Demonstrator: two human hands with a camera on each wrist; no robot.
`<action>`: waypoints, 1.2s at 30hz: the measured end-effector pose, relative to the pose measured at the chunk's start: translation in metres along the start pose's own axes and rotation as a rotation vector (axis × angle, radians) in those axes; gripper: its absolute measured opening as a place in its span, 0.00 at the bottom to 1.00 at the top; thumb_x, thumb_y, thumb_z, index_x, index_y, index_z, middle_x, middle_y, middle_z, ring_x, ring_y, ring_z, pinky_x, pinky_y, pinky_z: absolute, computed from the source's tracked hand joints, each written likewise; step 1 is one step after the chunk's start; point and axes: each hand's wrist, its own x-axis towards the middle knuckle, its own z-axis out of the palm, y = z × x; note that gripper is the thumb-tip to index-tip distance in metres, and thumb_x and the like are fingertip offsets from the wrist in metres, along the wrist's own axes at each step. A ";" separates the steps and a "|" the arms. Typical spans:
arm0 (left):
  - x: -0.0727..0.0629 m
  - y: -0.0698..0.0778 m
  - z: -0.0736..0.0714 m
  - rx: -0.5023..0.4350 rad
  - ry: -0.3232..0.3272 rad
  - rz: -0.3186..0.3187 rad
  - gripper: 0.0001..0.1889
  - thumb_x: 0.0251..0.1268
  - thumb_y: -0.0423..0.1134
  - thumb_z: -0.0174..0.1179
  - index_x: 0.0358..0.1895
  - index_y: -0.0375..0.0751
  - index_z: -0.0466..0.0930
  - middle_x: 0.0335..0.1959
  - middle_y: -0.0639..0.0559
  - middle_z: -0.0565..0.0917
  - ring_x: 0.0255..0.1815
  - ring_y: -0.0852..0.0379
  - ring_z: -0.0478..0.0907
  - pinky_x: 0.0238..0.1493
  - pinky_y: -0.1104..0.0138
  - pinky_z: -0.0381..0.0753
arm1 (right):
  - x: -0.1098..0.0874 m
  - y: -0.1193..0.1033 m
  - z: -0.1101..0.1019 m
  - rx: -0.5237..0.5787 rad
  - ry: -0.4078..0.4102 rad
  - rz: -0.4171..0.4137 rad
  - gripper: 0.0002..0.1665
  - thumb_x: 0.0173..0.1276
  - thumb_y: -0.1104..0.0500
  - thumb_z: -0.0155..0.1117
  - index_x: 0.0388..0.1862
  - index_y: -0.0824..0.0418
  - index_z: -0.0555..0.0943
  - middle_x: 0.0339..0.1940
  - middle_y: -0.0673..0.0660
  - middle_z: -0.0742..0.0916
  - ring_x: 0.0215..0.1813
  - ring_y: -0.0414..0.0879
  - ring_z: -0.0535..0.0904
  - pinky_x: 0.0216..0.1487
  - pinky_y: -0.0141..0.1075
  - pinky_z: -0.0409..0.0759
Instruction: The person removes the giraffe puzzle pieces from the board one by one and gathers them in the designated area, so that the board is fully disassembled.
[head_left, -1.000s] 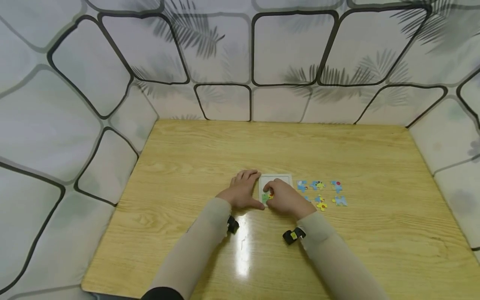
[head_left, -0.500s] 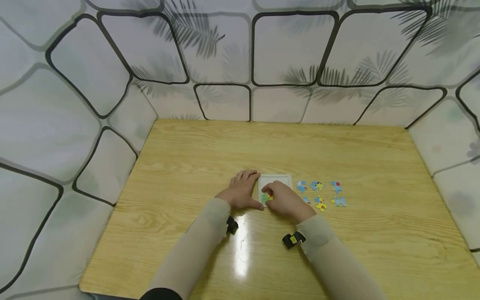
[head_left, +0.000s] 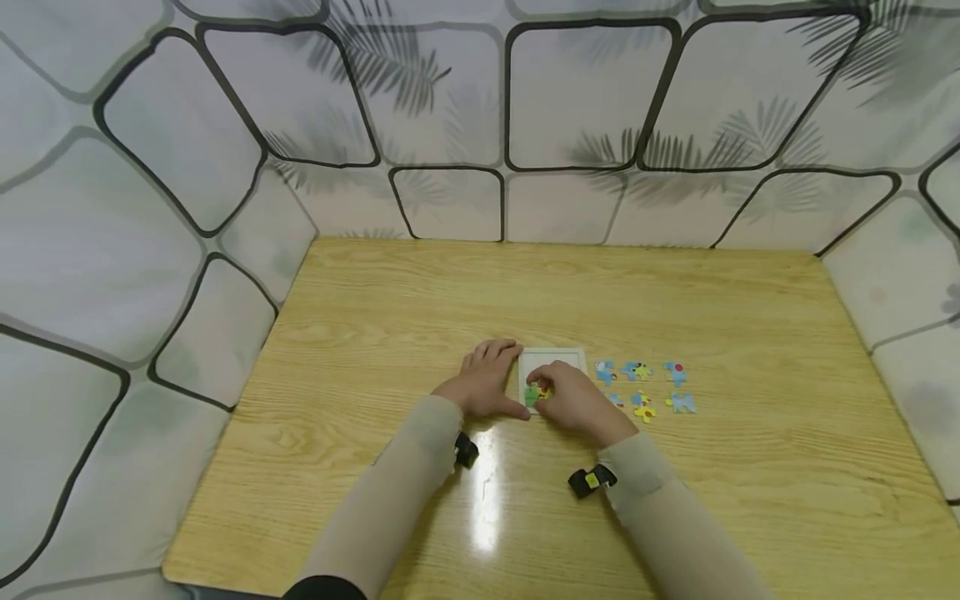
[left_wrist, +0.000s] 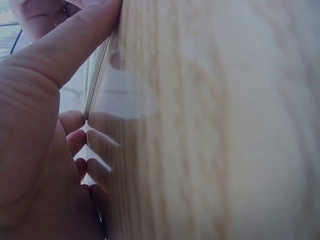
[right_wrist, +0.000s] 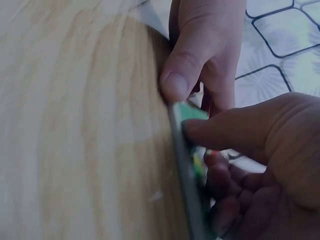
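Note:
A white square puzzle tray (head_left: 551,356) lies on the table with joined puzzle pieces, green (head_left: 530,396) and red-and-yellow (head_left: 543,389), in its lower left part. My left hand (head_left: 487,382) rests at the tray's left side, fingers spread, thumb at the near corner. Over the tray, my right hand (head_left: 567,398) has its thumb and curled fingers on a puzzle piece. In the right wrist view, the right thumb (right_wrist: 225,127) meets the green piece (right_wrist: 192,111) at the near rim, and the fingers curl beside the yellow part. The right hand hides much of the tray.
Loose blue and yellow puzzle pieces lie right of the tray in two rough rows, among them a blue one with a red dot (head_left: 676,372) and a pale blue one (head_left: 682,402). A patterned curtain (head_left: 562,204) borders the wooden table (head_left: 360,308).
Both hands stay almost where they were at the tray. The right fingers shift only slightly over the puzzle pieces; the loose pieces lie unmoved.

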 end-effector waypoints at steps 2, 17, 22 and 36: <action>0.000 0.000 -0.001 0.007 -0.001 -0.004 0.59 0.53 0.67 0.70 0.83 0.49 0.45 0.82 0.50 0.46 0.81 0.45 0.40 0.77 0.48 0.47 | -0.002 0.005 0.001 0.022 0.026 -0.012 0.17 0.67 0.65 0.66 0.55 0.60 0.84 0.40 0.52 0.82 0.41 0.45 0.76 0.46 0.44 0.77; 0.002 -0.001 0.008 0.017 0.016 0.002 0.61 0.50 0.69 0.71 0.82 0.48 0.47 0.82 0.50 0.47 0.81 0.46 0.41 0.76 0.49 0.49 | -0.027 0.025 -0.013 0.364 0.194 0.066 0.12 0.73 0.58 0.66 0.52 0.59 0.83 0.42 0.54 0.87 0.46 0.47 0.85 0.50 0.45 0.82; -0.003 -0.004 0.013 0.023 0.003 -0.022 0.62 0.49 0.69 0.71 0.82 0.48 0.46 0.82 0.50 0.47 0.81 0.46 0.41 0.77 0.50 0.47 | -0.050 0.040 -0.019 0.426 0.219 0.158 0.12 0.72 0.59 0.67 0.50 0.63 0.84 0.42 0.56 0.88 0.43 0.47 0.86 0.42 0.37 0.83; -0.001 -0.001 0.005 -0.011 0.017 -0.004 0.61 0.51 0.67 0.72 0.82 0.48 0.46 0.82 0.51 0.46 0.81 0.45 0.40 0.77 0.49 0.46 | -0.104 0.061 -0.025 0.095 0.159 0.136 0.05 0.69 0.62 0.68 0.42 0.60 0.87 0.37 0.50 0.88 0.37 0.41 0.82 0.38 0.35 0.81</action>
